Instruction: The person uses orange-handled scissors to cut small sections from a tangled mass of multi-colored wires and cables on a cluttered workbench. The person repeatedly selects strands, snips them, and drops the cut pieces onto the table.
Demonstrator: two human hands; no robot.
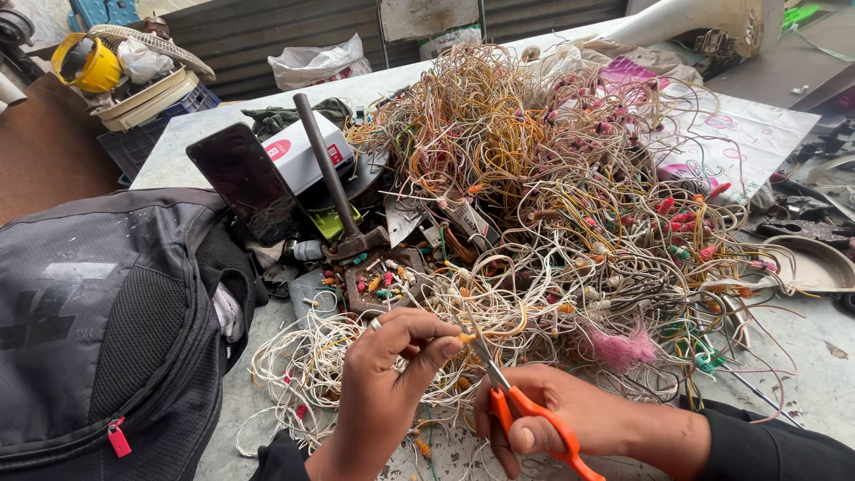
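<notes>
The left hand (383, 392) pinches a thin white wire (463, 337) with an orange tip between closed fingers (436, 343), and the right hand (570, 419) grips orange scissors (525, 405), whose blades meet the wire just right of those fingers. Beyond the fingers, a small brown tray (374, 289) holds coloured bulb caps, with a hammer (334, 178) leaning over it. Farther back left lie a dark phone (245, 183) and a white box (298, 151) with red labels. Far left, a basket (147, 93) holds a yellow helmet (85, 62). A wire heap (552, 178) covers most of the table (810, 356), leaving bare room only to the right of the fingers. A black backpack (98, 330) sits left of them.
</notes>
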